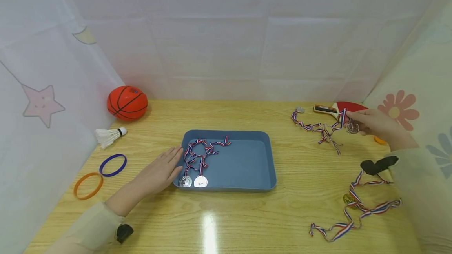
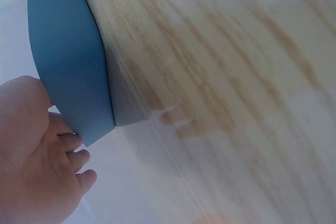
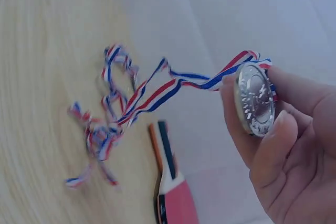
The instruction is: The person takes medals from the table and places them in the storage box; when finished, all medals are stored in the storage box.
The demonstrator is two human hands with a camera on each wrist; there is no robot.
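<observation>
My right hand (image 1: 376, 124) pinches a silver medal (image 3: 255, 99) between thumb and fingers, raised above the table at the right. Its striped red, white and blue ribbon (image 3: 157, 98) trails down to a tangle on the wood. Another silver medal (image 1: 299, 109) lies at the far end of the tangled ribbons. My left hand (image 1: 163, 171) touches the left side of a blue-grey tray (image 1: 243, 188), its fingers mostly straight along the wall. Inside the tray's left part lie two silver medals, one (image 1: 185, 181) in the corner and one (image 1: 200, 181) beside it, with tangled ribbons (image 1: 201, 154).
A red table tennis paddle (image 1: 347, 107) lies behind my right hand. A gold medal (image 1: 349, 199) with a striped ribbon is near the right front. At left are an orange basketball (image 1: 127, 103), a shuttlecock (image 1: 108, 136), a blue wristband (image 1: 113, 165) and an orange wristband (image 1: 88, 186).
</observation>
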